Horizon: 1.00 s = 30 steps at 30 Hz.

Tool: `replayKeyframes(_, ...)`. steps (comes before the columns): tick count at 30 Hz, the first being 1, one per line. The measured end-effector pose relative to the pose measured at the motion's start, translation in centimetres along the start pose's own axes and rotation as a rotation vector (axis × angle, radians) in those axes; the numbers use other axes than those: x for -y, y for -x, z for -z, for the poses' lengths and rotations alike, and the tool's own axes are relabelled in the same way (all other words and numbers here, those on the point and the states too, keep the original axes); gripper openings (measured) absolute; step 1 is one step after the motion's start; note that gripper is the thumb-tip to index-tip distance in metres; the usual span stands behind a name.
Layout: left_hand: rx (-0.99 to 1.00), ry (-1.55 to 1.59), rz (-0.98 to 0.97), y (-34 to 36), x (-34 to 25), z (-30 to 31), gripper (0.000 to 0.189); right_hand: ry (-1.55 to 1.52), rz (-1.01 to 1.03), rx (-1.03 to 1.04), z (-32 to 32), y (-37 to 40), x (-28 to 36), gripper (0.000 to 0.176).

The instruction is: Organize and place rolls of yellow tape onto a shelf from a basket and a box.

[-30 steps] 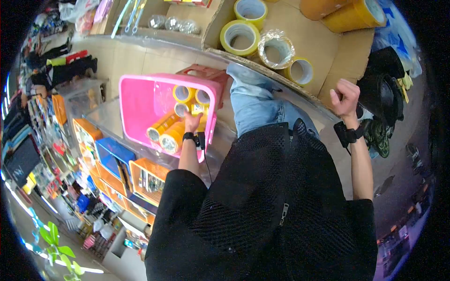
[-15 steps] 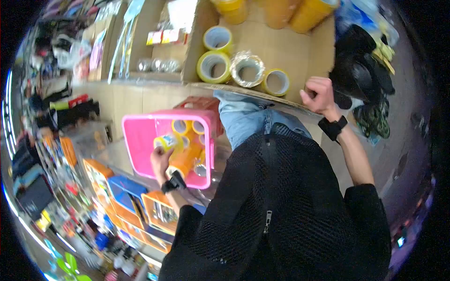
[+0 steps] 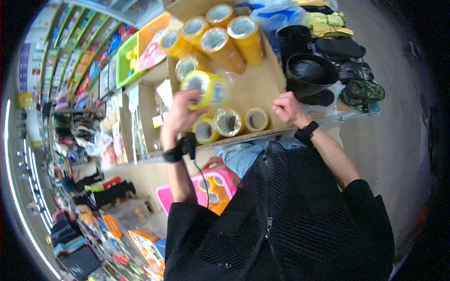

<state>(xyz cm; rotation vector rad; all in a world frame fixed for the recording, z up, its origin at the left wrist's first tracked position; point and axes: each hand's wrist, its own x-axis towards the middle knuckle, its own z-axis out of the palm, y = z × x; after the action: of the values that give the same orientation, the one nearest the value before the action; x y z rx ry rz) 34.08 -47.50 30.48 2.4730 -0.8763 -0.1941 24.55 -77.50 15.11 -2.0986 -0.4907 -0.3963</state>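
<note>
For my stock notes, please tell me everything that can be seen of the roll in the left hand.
The roll is yellow and shiny, seemingly plastic tape, with a hollow core and pale, printed-looking patches on its side; blur hides finer detail. It is held tilted by the left hand, over the box; whether it touches anything else is unclear.

A cardboard box (image 3: 255,93) lies before the person, with stacked tape rolls (image 3: 225,51) at its far side and three more rolls (image 3: 228,134) along its near edge. The left hand (image 3: 181,113) holds another roll (image 3: 216,92) over the left part; the right hand (image 3: 288,110) is by the near right corner. Boots (image 3: 309,79) stand right of the box, a tub (image 3: 164,196) with rolls inside nearer and left
</note>
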Motion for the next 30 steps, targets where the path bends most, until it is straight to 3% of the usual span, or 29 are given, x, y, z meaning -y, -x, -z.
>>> replayKeyframes(1, 0.025, 0.059, -0.103, -2.2, -0.2, -2.2, 0.036, -0.017, -0.004, -0.021, 0.2, -0.1, 0.4, 0.027)
replayKeyframes(2, 0.209, 0.066, -0.118, -4.8, 0.4, -4.1, 0.039, -0.035, -0.007, -0.041, 0.3, -0.3, 0.9, 0.026)
replayKeyframes(6, 0.571, 0.1, -0.076, -10.7, 3.9, -12.0, 0.039, -0.035, -0.055, -0.022, 0.0, -0.4, 0.8, 0.025)
replayKeyframes(7, 0.581, 0.099, -0.085, -11.4, 3.8, -12.7, 0.039, -0.033, -0.044, -0.031, -0.1, -0.4, 0.9, 0.025)
replayKeyframes(9, 0.708, -0.215, -0.005, -12.4, 3.7, -13.8, 0.042, -0.034, -0.053, -0.025, 0.0, -0.4, 1.1, 0.025)
replayKeyframes(10, 0.715, -0.217, -0.013, -12.2, 3.8, -14.2, 0.042, -0.032, -0.06, -0.031, 0.2, -0.5, 1.1, 0.025)
replayKeyframes(12, 0.667, -0.513, -0.018, -10.9, 4.6, -15.1, 0.045, -0.023, -0.065, 0.019, 0.2, -0.5, 1.1, 0.024)
replayKeyframes(14, 0.751, -0.56, -0.087, -10.2, 11.6, -18.6, 0.045, -0.024, -0.071, 0.014, 0.3, -0.5, 1.3, 0.024)
replayKeyframes(17, 0.842, -0.492, -0.163, -9.0, 11.9, -17.5, 0.041, -0.05, -0.076, 0.014, 0.3, -0.6, 1.5, 0.025)
replayKeyframes(18, 0.843, -0.484, -0.149, -9.0, 11.7, -17.4, 0.041, -0.035, -0.078, 0.025, 0.2, -0.6, 1.2, 0.025)
replayKeyframes(20, 0.962, -0.439, 0.247, -9.3, 11.4, -17.4, 0.051, -0.028, -0.069, 0.055, -0.1, -0.5, 1.2, 0.026)
replayKeyframes(21, 0.928, -0.363, 0.369, -9.2, 7.2, -14.2, 0.052, -0.008, -0.066, 0.037, 0.0, -0.6, 1.1, 0.027)
replayKeyframes(24, 0.854, -0.347, 0.397, -8.8, 7.9, -14.4, 0.055, -0.003, -0.064, 0.051, 0.5, -0.6, 1.0, 0.027)
replayKeyframes(25, 0.674, -0.281, 0.241, -7.7, 8.3, -14.0, 0.054, 0.013, -0.058, 0.049, 0.6, -0.7, 1.0, 0.026)
replayKeyframes(26, 0.673, -0.262, 0.262, -6.9, 8.8, -13.5, 0.054, 0.027, -0.055, 0.051, 0.6, -0.7, 1.0, 0.026)
replayKeyframes(28, 0.387, -0.055, 0.369, -5.5, 5.3, -9.0, 0.046, -0.011, -0.034, 0.068, 0.4, -0.8, 0.9, 0.026)
replayKeyframes(30, -0.178, 0.388, 0.257, -0.9, 4.6, -6.9, 0.032, 0.005, 0.012, 0.037, 0.2, -0.9, 0.8, 0.025)
